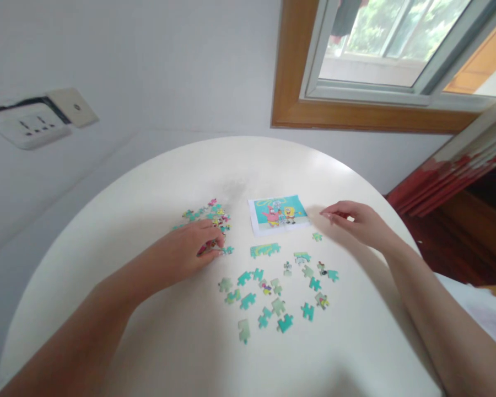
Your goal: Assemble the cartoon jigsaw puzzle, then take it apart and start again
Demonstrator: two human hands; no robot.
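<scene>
My left hand (pixel 198 241) is curled over the near edge of a heap of loose jigsaw pieces (pixel 209 212). Thumb and forefinger close at a small teal puzzle piece (pixel 227 250); more colourful pieces show in the gap under the fingers. To the right of the printed picture card (pixel 279 214), my right hand (pixel 353 220) hovers with its fingertips pinched together. Whether anything is between them is too small to make out. On the card are a pink and a yellow cartoon figure on teal.
Below the card lie a joined teal strip (pixel 265 250) and a short joined section (pixel 302 257). Several single pieces (pixel 278 306) are scattered nearer me. The round white table (pixel 169 342) meets the wall, with a socket (pixel 37 124) at left and a window (pixel 372 60) at right.
</scene>
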